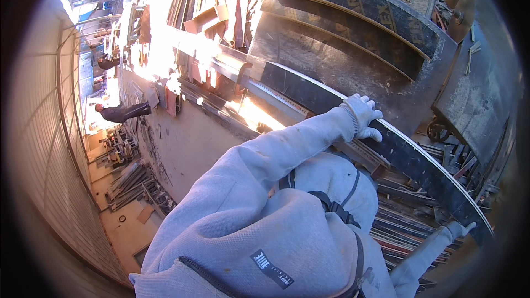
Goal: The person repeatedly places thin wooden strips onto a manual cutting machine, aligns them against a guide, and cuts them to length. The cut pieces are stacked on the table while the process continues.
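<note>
A long, narrow black-faced board [411, 163] with a pale far edge runs diagonally across in front of me. My left hand [361, 117], in a pale glove, lies on it near mid-length. Its fingers are spread across the pale edge and the thumb stands apart on the black face. Farther right, my right hand [457, 229], also gloved, holds the board's near-right end. One digit is stretched along its top; the other fingers are mostly hidden beneath. Beside the board's left part lies a metal rail with a scale [279, 98].
Wide dark panels [342, 27] lie on the worktable [386, 96] beyond the board. A round disc [461, 16] stands at far right. Timber strips [406, 223] are stacked below the board. Two people [124, 112] are at left, near scrap wood [132, 182]. Glare whitens the upper left.
</note>
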A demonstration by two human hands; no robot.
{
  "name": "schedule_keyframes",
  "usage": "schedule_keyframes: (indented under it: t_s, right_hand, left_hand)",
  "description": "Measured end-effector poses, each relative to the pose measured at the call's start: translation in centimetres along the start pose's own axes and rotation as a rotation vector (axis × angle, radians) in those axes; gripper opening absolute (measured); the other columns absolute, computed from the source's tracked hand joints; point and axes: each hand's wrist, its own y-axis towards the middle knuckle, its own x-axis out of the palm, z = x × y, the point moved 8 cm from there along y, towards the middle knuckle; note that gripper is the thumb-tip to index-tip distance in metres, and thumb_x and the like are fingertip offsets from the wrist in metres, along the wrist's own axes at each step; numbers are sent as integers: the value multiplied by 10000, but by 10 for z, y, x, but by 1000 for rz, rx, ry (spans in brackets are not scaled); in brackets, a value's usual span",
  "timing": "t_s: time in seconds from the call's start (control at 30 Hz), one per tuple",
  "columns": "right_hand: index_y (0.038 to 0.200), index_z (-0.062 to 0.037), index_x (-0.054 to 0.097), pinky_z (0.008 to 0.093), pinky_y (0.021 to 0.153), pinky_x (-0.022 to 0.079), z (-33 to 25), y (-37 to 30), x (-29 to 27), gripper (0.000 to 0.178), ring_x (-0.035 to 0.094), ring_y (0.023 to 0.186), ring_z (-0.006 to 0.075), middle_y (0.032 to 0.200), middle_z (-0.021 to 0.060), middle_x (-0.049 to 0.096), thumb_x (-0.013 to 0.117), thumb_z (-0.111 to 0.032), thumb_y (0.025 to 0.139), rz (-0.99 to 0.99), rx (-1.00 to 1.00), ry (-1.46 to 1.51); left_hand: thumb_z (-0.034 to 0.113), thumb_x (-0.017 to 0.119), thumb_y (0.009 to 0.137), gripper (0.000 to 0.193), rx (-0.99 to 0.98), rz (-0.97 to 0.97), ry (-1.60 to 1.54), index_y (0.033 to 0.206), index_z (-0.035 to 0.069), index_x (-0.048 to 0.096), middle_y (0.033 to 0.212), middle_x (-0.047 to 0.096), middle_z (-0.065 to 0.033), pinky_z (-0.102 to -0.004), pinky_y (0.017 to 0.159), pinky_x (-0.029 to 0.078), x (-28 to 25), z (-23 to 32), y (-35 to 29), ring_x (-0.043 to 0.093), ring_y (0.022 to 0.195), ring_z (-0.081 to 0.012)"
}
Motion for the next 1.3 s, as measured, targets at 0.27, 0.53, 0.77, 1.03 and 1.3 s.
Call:
schedule_keyframes:
  t_s: [0.27,0.53,0.77,1.03,1.3]
  right_hand:
    - [1599,-83,605,515,1291,365,47,9,-5,740,567,1459,375,1639,162,595,631,-603,1073,66,86,-27]
    - [1605,-85,600,518,1298,353,100,8,-28,750,554,1473,377,1652,159,583,616,-616,1076,149,210,-8]
    - [1672,-80,502,565,1335,301,133,-50,-17,880,488,1537,403,1710,183,501,508,-724,1073,1,292,40]
    - [1671,-148,509,602,1295,356,142,-57,-15,833,507,1531,402,1710,129,518,534,-727,1074,148,338,177]
    - [1755,-181,358,597,1355,229,138,-103,-1,933,355,1643,371,1805,89,367,439,-798,1060,335,484,8]
  left_hand:
    - [632,847,838,958,164,152,-18,1612,166,525,1506,621,-129,-512,1292,339,12,-10,-20,559,1429,-338]
    - [520,922,758,1024,26,133,-29,1614,147,504,1582,564,-139,-590,1321,295,26,-84,-59,504,1481,-393]
    - [538,917,738,939,69,253,-58,1536,147,613,1517,633,-138,-562,1234,420,23,-82,-56,543,1419,-414]
    - [781,737,855,933,132,254,61,1547,168,619,1499,662,-138,-539,1184,458,30,-89,-44,594,1389,-401]
    - [821,725,829,975,59,91,79,1563,190,611,1454,637,-177,-539,1138,481,26,-96,-36,596,1311,-411]
